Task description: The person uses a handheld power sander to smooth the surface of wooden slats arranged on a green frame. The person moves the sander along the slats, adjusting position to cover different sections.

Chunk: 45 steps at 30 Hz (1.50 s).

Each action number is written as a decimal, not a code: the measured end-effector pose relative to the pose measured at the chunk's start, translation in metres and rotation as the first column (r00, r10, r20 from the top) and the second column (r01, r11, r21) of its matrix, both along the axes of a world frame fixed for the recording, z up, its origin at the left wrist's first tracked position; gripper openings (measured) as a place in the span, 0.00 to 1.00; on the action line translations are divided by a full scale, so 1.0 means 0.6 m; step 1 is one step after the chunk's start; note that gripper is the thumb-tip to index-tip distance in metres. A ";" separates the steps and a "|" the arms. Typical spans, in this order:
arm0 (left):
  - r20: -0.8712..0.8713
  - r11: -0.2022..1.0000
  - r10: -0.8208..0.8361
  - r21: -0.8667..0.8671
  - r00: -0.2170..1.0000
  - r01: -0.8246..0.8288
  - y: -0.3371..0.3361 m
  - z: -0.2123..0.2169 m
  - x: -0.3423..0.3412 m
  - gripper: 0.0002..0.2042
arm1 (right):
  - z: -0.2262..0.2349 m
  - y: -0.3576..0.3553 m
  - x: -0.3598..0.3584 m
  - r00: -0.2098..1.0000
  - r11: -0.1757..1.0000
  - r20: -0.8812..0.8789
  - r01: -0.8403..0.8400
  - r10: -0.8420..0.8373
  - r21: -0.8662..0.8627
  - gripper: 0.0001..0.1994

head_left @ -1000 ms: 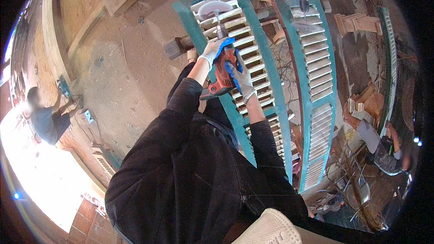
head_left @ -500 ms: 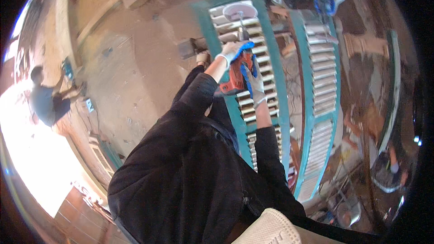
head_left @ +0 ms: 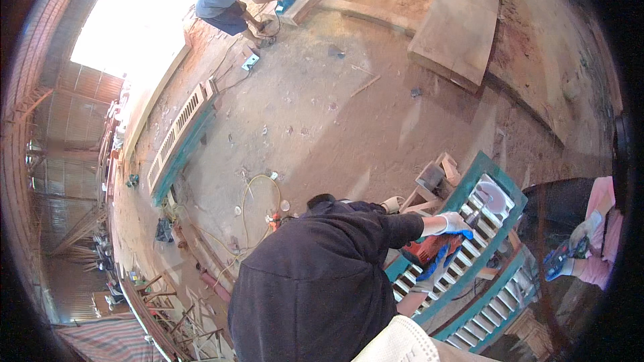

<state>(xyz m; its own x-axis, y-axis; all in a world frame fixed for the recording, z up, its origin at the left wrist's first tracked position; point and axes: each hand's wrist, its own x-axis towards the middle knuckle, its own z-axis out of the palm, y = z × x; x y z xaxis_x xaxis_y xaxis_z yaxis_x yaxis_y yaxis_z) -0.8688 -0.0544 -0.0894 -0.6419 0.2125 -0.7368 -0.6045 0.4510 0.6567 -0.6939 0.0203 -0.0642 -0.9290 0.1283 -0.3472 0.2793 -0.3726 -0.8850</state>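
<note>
Head view, looking down over the person's dark-sleeved shoulders. Both gloved hands are on a red power sander (head_left: 424, 252) that rests on a teal louvred shutter (head_left: 469, 241). Left hand (head_left: 454, 224) is wrapped around the tool's far end; right hand (head_left: 429, 273) is curled around the body nearer the torso (fingers closed on the tool, blue palm coating showing). Sander's long axis runs along the shutter frame, from lower left toward upper right, away from the body. Its round sanding disc (head_left: 492, 196) lies just past the left hand, flat on the slats. A second teal shutter (head_left: 493, 308) lies just beside, to the right. Another person's gloved hand (head_left: 563, 259) holds a blue tool, well apart at the right edge.

Packages, labels, signs: none legible; a white face mask (head_left: 402, 343) sits at the bottom edge.
</note>
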 end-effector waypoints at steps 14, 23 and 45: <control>0.237 0.659 0.288 0.654 0.928 -0.372 -0.107 0.035 0.024 0.17 | 0.027 -0.102 -0.010 0.909 0.624 -0.407 -0.269 -0.087 -0.734 0.29; 0.478 0.101 -0.024 0.875 0.878 -0.474 -0.140 0.087 -0.001 0.24 | -0.029 -0.141 0.074 0.873 0.879 0.230 0.463 -0.429 -0.118 0.19; 0.492 0.671 -0.074 0.668 0.867 -0.322 0.022 0.012 -0.038 0.15 | 0.072 -0.027 -0.031 0.802 0.585 0.196 0.556 -0.564 -0.591 0.23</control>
